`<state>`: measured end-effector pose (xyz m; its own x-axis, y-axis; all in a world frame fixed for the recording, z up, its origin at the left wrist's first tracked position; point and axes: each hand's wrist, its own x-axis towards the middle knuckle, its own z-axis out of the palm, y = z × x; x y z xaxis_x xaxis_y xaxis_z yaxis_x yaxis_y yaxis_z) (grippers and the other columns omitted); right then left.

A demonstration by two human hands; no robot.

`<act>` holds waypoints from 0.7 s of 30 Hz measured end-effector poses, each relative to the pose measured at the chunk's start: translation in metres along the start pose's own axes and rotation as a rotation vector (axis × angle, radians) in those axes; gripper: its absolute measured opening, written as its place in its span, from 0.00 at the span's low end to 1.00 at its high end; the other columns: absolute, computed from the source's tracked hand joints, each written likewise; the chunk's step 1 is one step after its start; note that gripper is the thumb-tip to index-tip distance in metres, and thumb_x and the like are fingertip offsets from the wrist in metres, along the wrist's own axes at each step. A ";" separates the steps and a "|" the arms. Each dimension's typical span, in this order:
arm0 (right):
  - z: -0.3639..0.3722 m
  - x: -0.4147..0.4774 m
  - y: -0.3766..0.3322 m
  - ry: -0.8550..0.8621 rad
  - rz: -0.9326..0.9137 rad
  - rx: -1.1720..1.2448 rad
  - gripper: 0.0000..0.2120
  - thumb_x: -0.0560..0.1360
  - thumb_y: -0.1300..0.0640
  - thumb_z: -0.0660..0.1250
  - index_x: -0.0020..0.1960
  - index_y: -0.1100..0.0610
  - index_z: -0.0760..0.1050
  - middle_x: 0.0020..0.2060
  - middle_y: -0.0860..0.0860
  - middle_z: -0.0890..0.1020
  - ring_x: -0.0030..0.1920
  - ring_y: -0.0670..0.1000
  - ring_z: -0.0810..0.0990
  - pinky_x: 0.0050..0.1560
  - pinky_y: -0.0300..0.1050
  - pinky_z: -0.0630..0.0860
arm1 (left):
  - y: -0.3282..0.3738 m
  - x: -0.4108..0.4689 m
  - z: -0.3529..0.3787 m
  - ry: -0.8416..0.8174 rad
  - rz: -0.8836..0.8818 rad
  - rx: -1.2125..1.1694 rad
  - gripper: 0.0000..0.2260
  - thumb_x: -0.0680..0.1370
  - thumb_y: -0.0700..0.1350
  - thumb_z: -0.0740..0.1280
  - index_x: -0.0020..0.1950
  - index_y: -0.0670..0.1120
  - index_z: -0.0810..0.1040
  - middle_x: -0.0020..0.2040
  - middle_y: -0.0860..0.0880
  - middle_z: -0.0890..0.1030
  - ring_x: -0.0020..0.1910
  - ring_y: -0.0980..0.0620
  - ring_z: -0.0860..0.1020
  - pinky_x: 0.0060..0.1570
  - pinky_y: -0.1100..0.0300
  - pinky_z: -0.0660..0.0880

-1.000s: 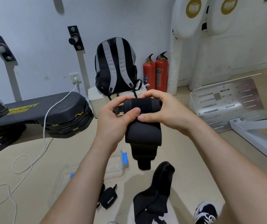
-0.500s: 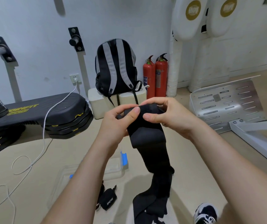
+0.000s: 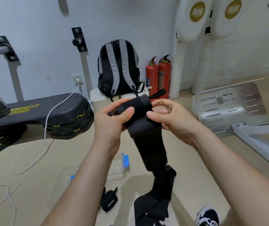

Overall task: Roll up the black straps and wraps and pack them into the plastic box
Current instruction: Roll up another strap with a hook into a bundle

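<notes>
Two hands, left hand [image 3: 112, 123] and right hand [image 3: 169, 118], are pinching the rolled top of a long black fabric wrap [image 3: 148, 144], its tail hanging right of the clear plastic box [image 3: 116, 168].

My left forearm [image 3: 89, 168] covers much of the clear plastic box with blue latches [image 3: 115, 168]. Right of the box, the long black fabric wrap [image 3: 151, 149] and a black-and-white sneaker [image 3: 207, 216] run off the bottom edge. Just this side of the box, I can't read the white lettering on the small rolled black strap [image 3: 108, 200].
</notes>
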<state>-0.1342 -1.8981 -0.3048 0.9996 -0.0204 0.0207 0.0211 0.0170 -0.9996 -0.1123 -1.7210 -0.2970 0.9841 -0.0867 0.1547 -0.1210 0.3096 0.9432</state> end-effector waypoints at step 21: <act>0.007 -0.006 -0.003 -0.040 -0.007 0.016 0.18 0.70 0.57 0.75 0.60 0.56 0.77 0.44 0.50 0.85 0.49 0.50 0.85 0.48 0.42 0.80 | 0.002 -0.003 -0.002 -0.173 0.088 0.424 0.12 0.71 0.44 0.77 0.53 0.53 0.83 0.46 0.52 0.85 0.48 0.55 0.84 0.45 0.63 0.79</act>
<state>-0.1398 -1.8910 -0.3014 0.9994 0.0193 0.0290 0.0284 0.0332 -0.9990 -0.1148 -1.7178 -0.2965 0.9362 -0.2450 0.2519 -0.2804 -0.0887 0.9558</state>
